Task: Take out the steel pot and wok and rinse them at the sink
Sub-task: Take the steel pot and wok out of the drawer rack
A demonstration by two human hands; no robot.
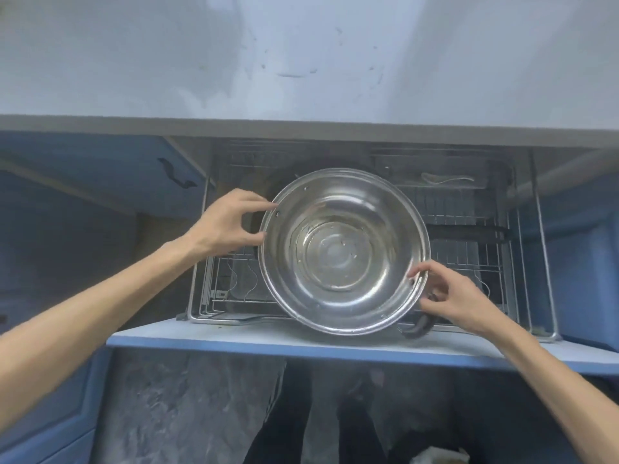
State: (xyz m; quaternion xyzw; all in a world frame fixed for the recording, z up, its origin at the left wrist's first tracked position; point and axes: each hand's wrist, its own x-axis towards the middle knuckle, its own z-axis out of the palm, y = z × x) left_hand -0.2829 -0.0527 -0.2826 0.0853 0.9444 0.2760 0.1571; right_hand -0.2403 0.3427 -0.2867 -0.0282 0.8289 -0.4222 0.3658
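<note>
A round shiny steel pot (343, 251) sits in the middle of a pulled-out wire drawer rack (522, 262) under the counter. My left hand (231, 222) pinches the pot's rim at its upper left, thumb and fingers curled around the edge. My right hand (455, 296) grips the rim at the lower right. Behind and under the pot lies a dark wok (268, 182), mostly hidden; its long black handle (469, 233) reaches right across the rack. A short black pot handle (417, 328) pokes out below my right hand.
The blue drawer front (234, 339) runs across below the pot. A grey countertop (301, 61) overhangs the rack. A white spoon (445, 179) lies in a tray at the back right. Blue cabinet doors (67, 182) flank the drawer. A marbled floor (187, 406) and my legs are below.
</note>
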